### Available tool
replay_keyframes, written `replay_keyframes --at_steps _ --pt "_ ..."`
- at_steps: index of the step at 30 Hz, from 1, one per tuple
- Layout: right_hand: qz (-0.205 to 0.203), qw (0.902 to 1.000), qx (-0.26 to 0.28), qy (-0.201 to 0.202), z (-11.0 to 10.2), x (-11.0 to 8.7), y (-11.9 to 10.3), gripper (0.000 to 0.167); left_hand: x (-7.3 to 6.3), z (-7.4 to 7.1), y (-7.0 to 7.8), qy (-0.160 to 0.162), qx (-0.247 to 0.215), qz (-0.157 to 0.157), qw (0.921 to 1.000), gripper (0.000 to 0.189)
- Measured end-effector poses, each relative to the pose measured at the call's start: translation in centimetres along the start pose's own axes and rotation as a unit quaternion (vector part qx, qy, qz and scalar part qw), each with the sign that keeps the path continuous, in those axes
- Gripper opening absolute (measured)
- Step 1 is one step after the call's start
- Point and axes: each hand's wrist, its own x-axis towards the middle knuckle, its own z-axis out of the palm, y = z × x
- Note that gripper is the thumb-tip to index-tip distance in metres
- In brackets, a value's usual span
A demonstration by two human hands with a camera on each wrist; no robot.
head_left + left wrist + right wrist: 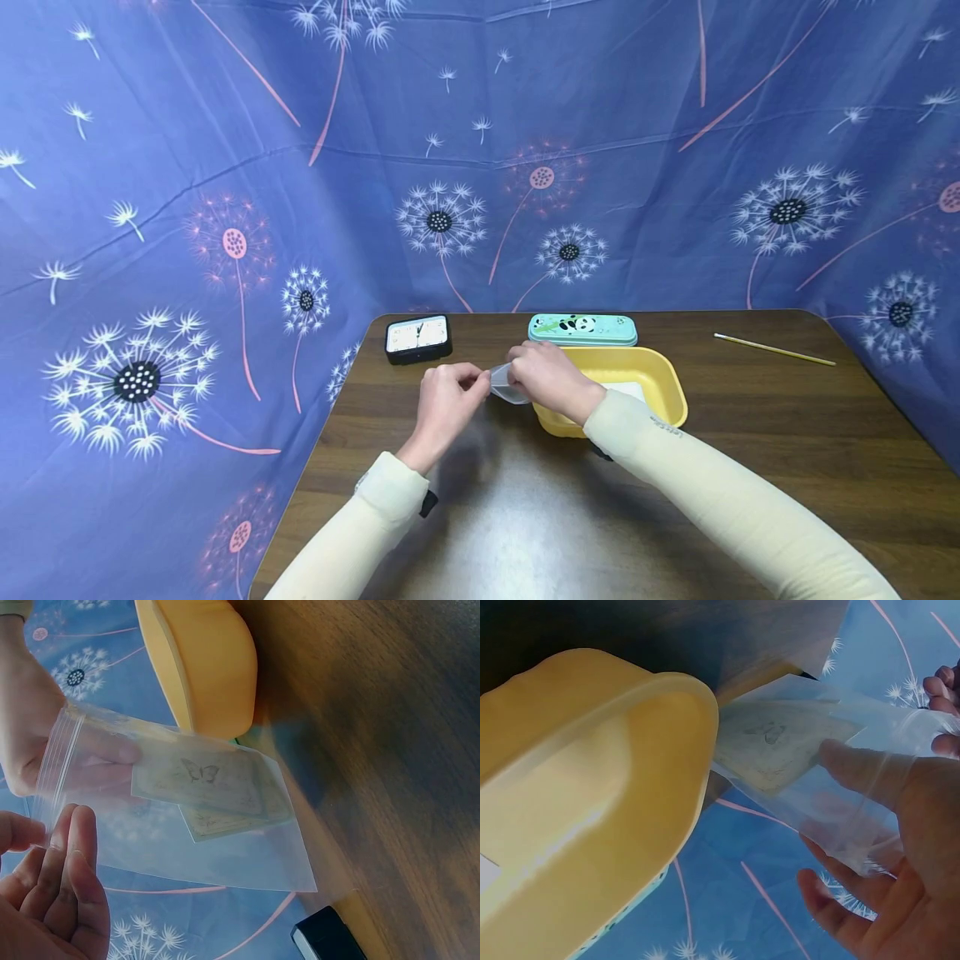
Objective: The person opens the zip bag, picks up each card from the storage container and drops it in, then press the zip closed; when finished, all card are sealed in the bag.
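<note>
A dark brown tabletop with wood grain fills the lower part of the head view, a pale glare near its front edge; behind it and on both sides hangs blue fabric printed with white and pink dandelions. Along the far edge lie a black-framed rectangular clock with a white face and a mint-green oblong case with a panda picture. Just in front of the case sits a yellow rounded plastic basin with something flat and white inside; a thin yellow stick with a white tip lies well to the right. Left of the basin, above the table, a clear, slightly cloudy plastic zip bag stretches between both hands. Ridged seal lines run along one end, and two overlapping pale greenish cards show through the film, one printed with a butterfly. The left hand pinches the sealing edge; the right hand holds the bag between thumb and fingers.
</note>
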Motion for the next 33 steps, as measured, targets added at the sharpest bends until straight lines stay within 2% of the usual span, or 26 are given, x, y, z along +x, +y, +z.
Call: replay_keyframes --at_steps 9,15,26,33 --pt "0.002 1.0 -0.001 -0.004 0.0 -0.3 0.2 0.02 0.0 0.2 -0.2 0.005 0.014 0.004 0.9999 0.02" --pt "-0.008 0.9999 0.002 0.006 -0.6 -0.9 0.2 0.016 0.0 0.3 -0.1 0.006 0.015 0.002 0.9999 0.02" --pt "-0.045 0.9957 0.045 0.068 -3.2 -2.7 0.6 0.008 0.1 0.2 -0.1 0.009 0.012 0.005 0.9999 0.019" --pt "-0.05 0.9901 0.062 0.115 -4.4 -4.4 2.1 0.007 0.1 0.3 -0.2 0.005 0.007 0.007 0.9999 0.017"
